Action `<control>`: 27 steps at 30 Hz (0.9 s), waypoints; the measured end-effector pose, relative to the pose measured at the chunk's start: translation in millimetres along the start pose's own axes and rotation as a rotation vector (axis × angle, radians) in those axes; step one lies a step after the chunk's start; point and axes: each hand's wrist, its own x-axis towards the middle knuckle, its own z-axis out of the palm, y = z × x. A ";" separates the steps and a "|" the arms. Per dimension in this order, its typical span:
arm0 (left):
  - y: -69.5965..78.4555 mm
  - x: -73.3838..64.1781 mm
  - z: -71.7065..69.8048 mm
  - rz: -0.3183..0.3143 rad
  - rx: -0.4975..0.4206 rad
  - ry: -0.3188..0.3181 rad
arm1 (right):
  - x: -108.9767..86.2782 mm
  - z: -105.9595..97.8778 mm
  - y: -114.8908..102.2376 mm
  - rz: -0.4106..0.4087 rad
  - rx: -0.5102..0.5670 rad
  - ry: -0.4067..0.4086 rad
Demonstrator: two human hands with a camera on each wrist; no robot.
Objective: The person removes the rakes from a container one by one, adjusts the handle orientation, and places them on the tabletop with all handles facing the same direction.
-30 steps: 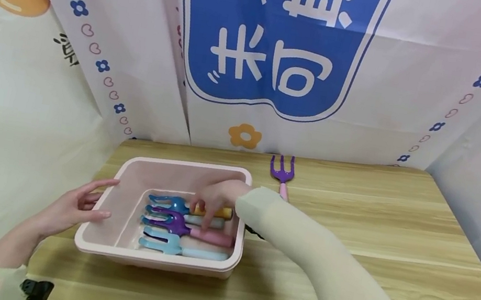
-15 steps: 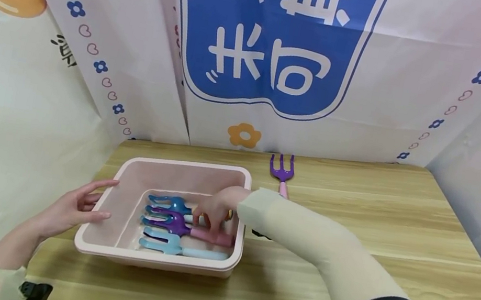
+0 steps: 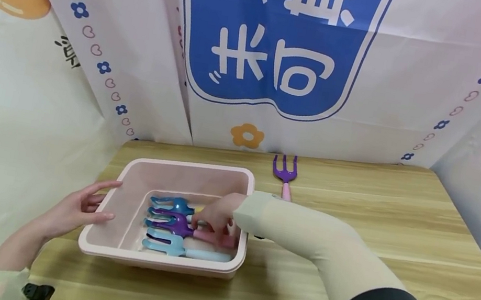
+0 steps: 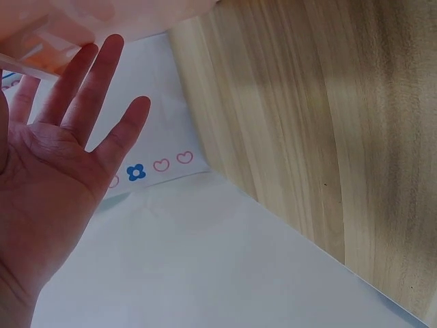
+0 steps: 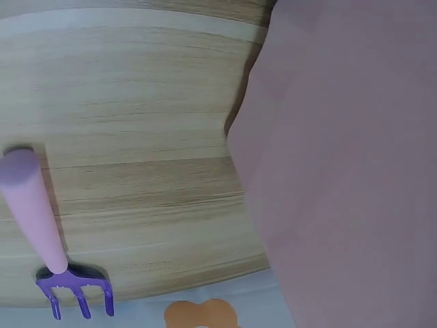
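Large white Chinese characters (image 3: pixel 239 55) stand on the blue panel (image 3: pixel 274 20) of a white banner, partly cut off at the top; I cannot read them all. The right hand (image 3: pixel 218 214) reaches inside a pale pink rectangular plastic bin (image 3: pixel 160 259), fingers bent down onto the pink handle of a purple three-tined fork (image 3: pixel 178 225); I cannot tell whether it grips. That fork lies directly beneath the fingers, between a deep-blue fork (image 3: pixel 181 206) and a light-blue one. The left hand (image 3: pixel 75 210), fingers spread wide, touches the bin's left rim.
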 end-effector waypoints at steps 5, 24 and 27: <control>0.4 -0.4 1.2 0.008 -0.013 0.005 | -1.9 1.4 -2.4 0.010 -0.005 0.013; 1.1 0.4 3.4 0.004 -0.017 0.005 | -1.1 0.6 0.6 0.034 -0.018 0.013; 1.0 0.2 2.9 0.011 -0.023 0.001 | -2.3 -1.7 -0.4 0.030 -0.040 0.008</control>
